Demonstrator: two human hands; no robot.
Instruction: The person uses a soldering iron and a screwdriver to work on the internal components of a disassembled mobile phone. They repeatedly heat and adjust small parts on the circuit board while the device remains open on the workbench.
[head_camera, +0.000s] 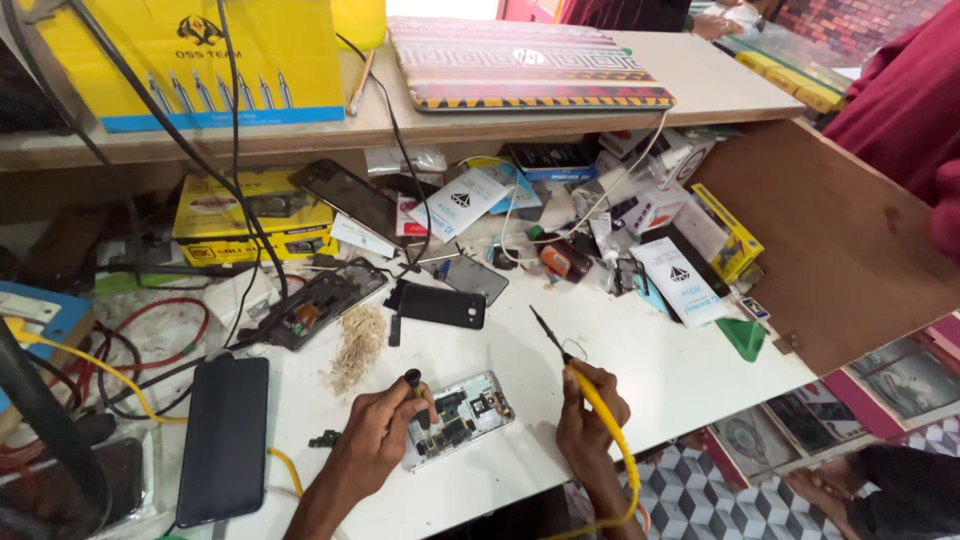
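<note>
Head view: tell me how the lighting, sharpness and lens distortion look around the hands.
Head view: even, bright light on the white worktop, with soft shadows only; the left hand on the opened white phone and the right hand with the yellow-handled tool are sharp; wide-angle bending curves the wooden shelf edge; the dark flat phone shows dull glare.

Two hands (375, 435) (590, 410), one laptop (520, 65), one opened phone (462, 415)
</note>
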